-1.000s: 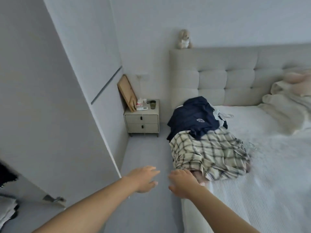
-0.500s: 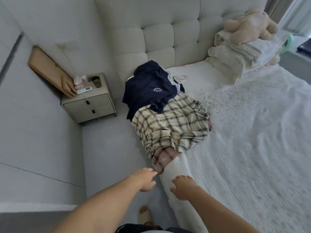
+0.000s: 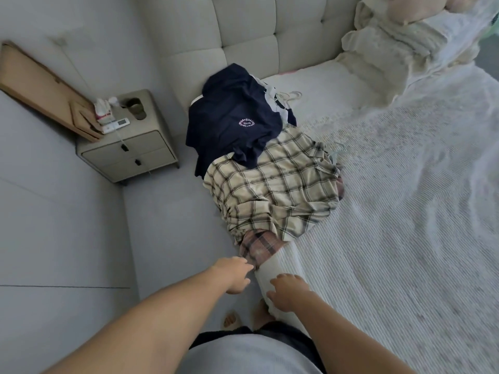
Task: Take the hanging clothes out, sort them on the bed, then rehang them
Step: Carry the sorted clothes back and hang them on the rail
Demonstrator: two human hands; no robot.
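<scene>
Sorting step, by the look of it: left hand [image 3: 234, 275] and right hand [image 3: 286, 292], grip loose and empty, beside pink plaid cloth [image 3: 258, 245] on white ribbed bed [image 3: 391, 252]; next, grasping its edge.

My white-covered bed [image 3: 391, 238], clothes pile [image 3: 270, 174] along its left edge, folded blankets [image 3: 383, 49] near headboard.

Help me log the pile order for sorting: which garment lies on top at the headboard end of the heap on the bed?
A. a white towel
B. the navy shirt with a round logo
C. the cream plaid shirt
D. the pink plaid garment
B: the navy shirt drapes over the upper edge of the cream plaid shirt, while the pink plaid garment peeks out beneath at the near end.
</scene>
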